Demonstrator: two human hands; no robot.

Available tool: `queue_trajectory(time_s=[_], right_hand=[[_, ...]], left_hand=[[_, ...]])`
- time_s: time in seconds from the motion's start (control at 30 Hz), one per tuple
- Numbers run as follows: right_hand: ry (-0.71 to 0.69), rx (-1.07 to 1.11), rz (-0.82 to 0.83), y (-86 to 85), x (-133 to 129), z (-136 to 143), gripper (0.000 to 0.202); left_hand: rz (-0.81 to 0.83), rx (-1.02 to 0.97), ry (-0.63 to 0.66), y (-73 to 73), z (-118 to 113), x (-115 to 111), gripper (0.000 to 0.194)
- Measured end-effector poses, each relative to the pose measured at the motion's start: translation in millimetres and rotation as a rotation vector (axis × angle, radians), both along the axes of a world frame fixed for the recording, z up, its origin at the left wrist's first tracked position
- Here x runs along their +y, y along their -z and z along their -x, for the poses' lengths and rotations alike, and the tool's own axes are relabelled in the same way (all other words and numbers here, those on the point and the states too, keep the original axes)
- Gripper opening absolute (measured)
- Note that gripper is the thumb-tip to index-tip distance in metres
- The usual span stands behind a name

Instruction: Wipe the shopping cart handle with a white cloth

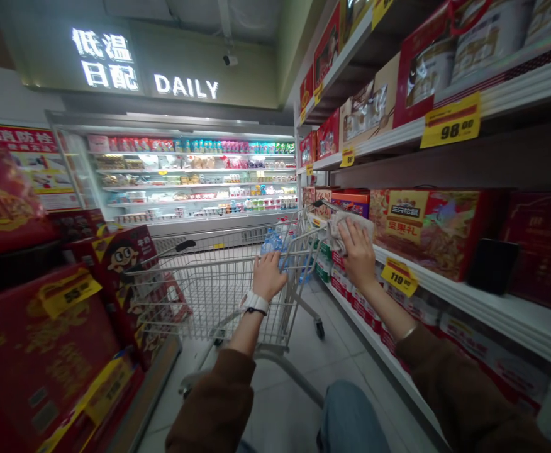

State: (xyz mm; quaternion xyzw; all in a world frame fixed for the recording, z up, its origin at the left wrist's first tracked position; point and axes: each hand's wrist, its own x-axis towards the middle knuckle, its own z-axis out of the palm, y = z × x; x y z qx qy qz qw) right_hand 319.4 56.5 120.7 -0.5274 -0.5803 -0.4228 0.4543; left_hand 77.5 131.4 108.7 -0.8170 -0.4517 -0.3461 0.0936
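Observation:
A metal shopping cart (200, 283) stands in the aisle in front of me, its wire basket sideways across my view. My left hand (269, 277), with a white band on the wrist, is closed over the cart's near rim. My right hand (356, 251) presses a crumpled light grey cloth (338, 228) to the cart's upper right corner, by the black end cap (320, 203). Part of that corner is hidden under the cloth. Just right of this hand, a nut gift box (421, 229) sits on the shelf.
White shelving (445, 296) with boxed goods runs along my right, holding a dark phone-like slab (494, 267). Stacked red boxes (44, 340) line the left. Bottled water (275, 239) shows behind the cart. A lit refrigerated display (200, 179) spans the back. My knee (353, 418) is below.

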Motion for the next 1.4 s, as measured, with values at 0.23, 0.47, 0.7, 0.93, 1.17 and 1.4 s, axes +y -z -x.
queue_trajectory(time_s=[0.23, 0.47, 0.7, 0.93, 1.17, 1.4], right_hand=[[-0.056, -0.244, 0.018, 20.2, 9, 7, 0.061], [-0.010, 0.037, -0.093, -1.9, -10, -20, 0.072], [-0.091, -0.210, 0.032, 19.3, -24, -5, 0.067], [0.040, -0.003, -0.046, -26.6, -44, -72, 0.066], [-0.009, 0.075, -0.064, -4.0, -38, -62, 0.076], [-0.010, 0.256, -0.186, -16.4, -35, -70, 0.077]], left_hand=[[-0.009, -0.046, 0.029, 11.6, -16, -13, 0.061], [-0.026, -0.093, 0.092, 18.1, -25, -32, 0.061], [-0.031, -0.146, 0.132, 22.3, -36, -52, 0.062], [-0.024, -0.155, 0.149, 22.0, -38, -64, 0.063], [-0.038, -0.154, 0.135, 24.8, -41, -68, 0.064], [-0.059, -0.159, 0.129, 26.2, -39, -69, 0.066]])
